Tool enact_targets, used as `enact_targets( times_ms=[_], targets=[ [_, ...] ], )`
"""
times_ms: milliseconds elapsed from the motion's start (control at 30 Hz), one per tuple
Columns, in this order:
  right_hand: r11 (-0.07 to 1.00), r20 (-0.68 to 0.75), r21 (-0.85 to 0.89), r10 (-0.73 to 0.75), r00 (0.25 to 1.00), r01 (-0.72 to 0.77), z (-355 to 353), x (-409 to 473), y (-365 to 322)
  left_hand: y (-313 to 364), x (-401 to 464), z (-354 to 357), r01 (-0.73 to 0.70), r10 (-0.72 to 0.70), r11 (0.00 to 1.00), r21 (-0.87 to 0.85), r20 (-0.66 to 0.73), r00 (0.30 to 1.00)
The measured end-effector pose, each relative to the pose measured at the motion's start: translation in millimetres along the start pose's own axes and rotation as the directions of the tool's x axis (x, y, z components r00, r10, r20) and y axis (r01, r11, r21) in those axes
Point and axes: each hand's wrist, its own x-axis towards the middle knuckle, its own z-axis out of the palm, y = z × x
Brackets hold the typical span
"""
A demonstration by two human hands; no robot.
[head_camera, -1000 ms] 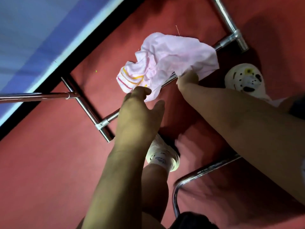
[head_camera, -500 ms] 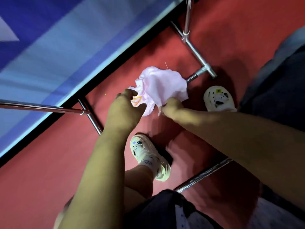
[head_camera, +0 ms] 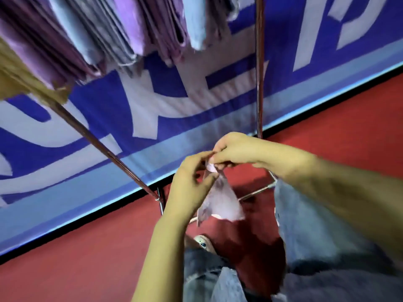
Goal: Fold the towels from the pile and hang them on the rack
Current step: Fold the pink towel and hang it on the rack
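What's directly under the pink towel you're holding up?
Below the pink towel lie red floor, a chrome rack base bar and a shoe toe. The towel hides part of that bar.

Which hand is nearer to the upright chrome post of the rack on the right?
The right hand. It pinches the pink towel's top edge just left of the upright post, nearly overlapping it in view. The left hand holds the towel lower and further left.

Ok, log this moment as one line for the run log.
stage: unfolding | left hand: pinching pink towel | right hand: pinching its top edge | towel: hanging, unfolded | rack: towels hung
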Motion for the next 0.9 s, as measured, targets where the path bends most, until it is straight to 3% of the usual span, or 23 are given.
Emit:
enact_targets(
  times_ms=[167,333,567,633,800,900],
  targets=[
    [0.973,0.01,0.101,-0.212,0.977,0.21,-43.0,-30.2,-73.8,71.1,4.4,-47.9,-0.121,0.126,0.992,0.036,-0.213,0.969],
    [0.919,0.077,0.275,-0.313,0.947,0.281,-67.8,-47.9,-113.6,113.3,16.0,-78.9,-0.22,0.226,0.974,0.053,-0.307,0.925],
    [0.847,-0.008,0.383,-0.396,0.918,0.369,-81.6,-64.0,-133.1,142.9,26.5,-97.9,-0.259,0.197,0.96,-0.103,-0.407,0.892],
    [0.846,-0.089,0.327,-0.415,0.905,0.42,-79.7,-65.9,-133.1,148.8,28.5,-100.6,-0.238,0.16,0.963,-0.127,-0.44,0.884],
    [0.834,-0.21,-0.069,-0.549,0.809,0.548,-66.3,-70.5,-137.2,164.0,27.5,-113.0,-0.235,0.174,0.967,-0.099,-0.417,0.892],
    [0.82,-0.29,-0.143,-0.571,0.768,0.555,-60.9,-73.8,-144.9,169.9,25.9,-122.0,-0.243,0.188,0.965,-0.094,-0.398,0.898]
  ],
)
